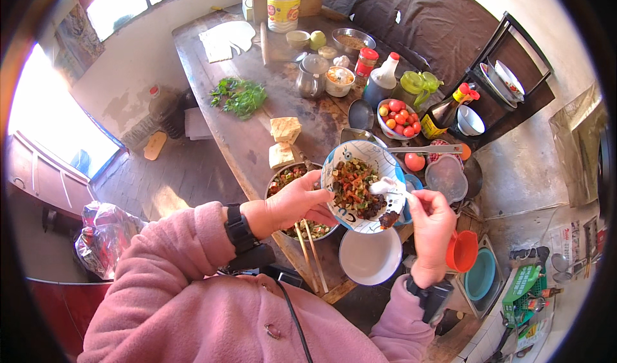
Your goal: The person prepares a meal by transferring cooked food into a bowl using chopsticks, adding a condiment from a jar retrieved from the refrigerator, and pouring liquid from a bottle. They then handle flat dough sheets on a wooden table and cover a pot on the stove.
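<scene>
My left hand (301, 201) grips the left edge of a patterned bowl (381, 158) with a blue rim. It is tilted, and chopped vegetables (355, 182) with dark brown bits lie in it. Between the fingers of my right hand (431, 228) is a white spoon (383, 185), its head in the bowl over the food. Beneath my left hand, partly hidden, a metal pot (268, 187) contains more chopped food. A pair of chopsticks (313, 257) leans out over its near rim. Below the bowl is a white basin (370, 259) at the table's edge.
Tofu blocks (283, 143) and green herbs (238, 95) lie on the wooden table (188, 49). Cherry tomatoes fill a bowl (389, 134), beside a sauce bottle (441, 112) and several jars. A spatula (424, 149) lies behind my right hand; an orange-red jug (462, 251) stands to its right.
</scene>
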